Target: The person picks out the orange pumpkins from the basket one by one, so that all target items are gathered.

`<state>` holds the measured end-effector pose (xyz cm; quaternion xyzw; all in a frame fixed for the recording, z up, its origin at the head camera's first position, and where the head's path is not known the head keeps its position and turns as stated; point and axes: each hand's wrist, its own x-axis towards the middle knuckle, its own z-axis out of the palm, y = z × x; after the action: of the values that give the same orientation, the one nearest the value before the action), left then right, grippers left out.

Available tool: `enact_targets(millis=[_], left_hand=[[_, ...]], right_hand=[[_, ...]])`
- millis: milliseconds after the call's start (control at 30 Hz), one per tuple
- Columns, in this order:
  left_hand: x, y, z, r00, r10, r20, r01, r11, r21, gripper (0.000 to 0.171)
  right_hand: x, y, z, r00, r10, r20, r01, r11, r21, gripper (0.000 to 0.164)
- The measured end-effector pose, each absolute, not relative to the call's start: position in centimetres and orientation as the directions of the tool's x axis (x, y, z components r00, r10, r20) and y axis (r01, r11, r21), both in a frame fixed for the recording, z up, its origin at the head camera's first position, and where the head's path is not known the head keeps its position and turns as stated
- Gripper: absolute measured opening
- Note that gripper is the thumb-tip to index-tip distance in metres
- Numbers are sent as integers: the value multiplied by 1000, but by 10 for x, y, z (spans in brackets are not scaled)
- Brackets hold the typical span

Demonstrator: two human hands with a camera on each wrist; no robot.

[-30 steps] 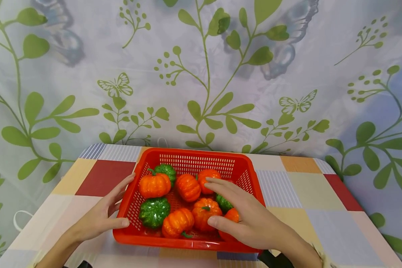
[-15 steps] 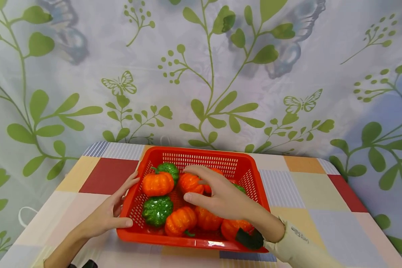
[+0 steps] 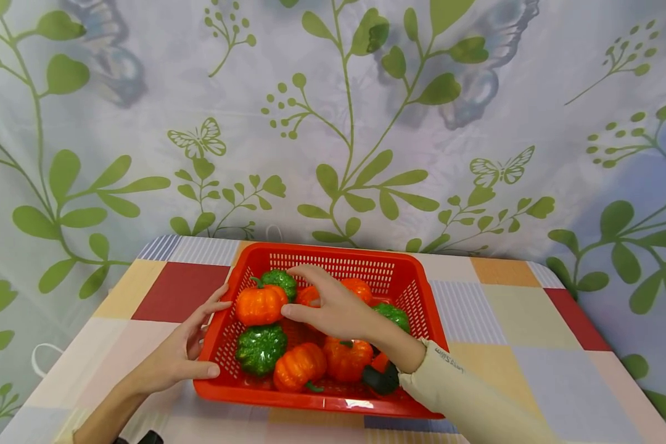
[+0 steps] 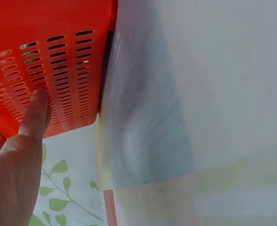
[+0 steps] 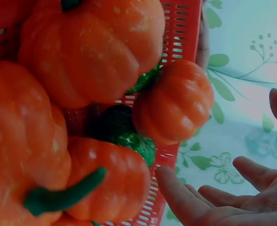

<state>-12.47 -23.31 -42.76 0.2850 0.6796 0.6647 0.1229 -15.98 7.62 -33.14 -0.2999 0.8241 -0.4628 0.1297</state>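
Note:
A red slotted plastic basket [image 3: 333, 404] holds several small orange and green pumpkins. My left hand [image 3: 172, 354] rests against the basket's left side, fingers spread. In the left wrist view, one finger [image 4: 35, 115] lies along the slotted wall. Over the basket, my right hand [image 3: 333, 305] reaches left, thumb and fingers apart, around the upper-left orange pumpkin [image 3: 259, 306]. A green pumpkin [image 3: 280, 282] sits just behind that one, another green pumpkin [image 3: 262, 350] in front. The right hand partly hides an orange pumpkin [image 3: 308, 296] beneath it. Its palm holds nothing in the right wrist view.
A patchwork-patterned cloth [image 3: 477, 308] covers the table under the basket. Behind hangs a curtain [image 3: 333, 123] printed with green leaves and butterflies. More pumpkins lie inside, including a front orange pumpkin [image 3: 300, 368] and a right-hand green pumpkin [image 3: 394, 316].
My right hand has moved left across the basket, from the right-hand pumpkins to the upper-left orange one. My left hand has kept its place at the basket's side.

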Motion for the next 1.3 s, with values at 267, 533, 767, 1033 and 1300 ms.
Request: enact_targets(millis=[267, 533, 767, 1033, 1300], left_hand=[[-125, -232, -432, -809, 539, 234, 224, -86, 971, 71], [-125, -232, -434, -816, 527, 239, 228, -87, 970, 70], [-125, -232, -434, -812, 532, 239, 228, -87, 970, 70], [-125, -233, -434, -808, 539, 238, 231, -83, 969, 70], [-125, -233, -434, -809, 539, 237, 239, -67, 969, 70]], right_hand=[[-165, 69, -341, -808, -589, -13, -246, 357, -901, 70], [-166, 58, -346, -806, -591, -36, -233, 374, -898, 71], [-167, 52, -348, -813, -580, -39, -229, 381, -896, 69], [-169, 48, -349, -805, -591, -44, -263, 423, -867, 59], [-170, 48, -352, -798, -603, -27, -268, 395, -879, 48]])
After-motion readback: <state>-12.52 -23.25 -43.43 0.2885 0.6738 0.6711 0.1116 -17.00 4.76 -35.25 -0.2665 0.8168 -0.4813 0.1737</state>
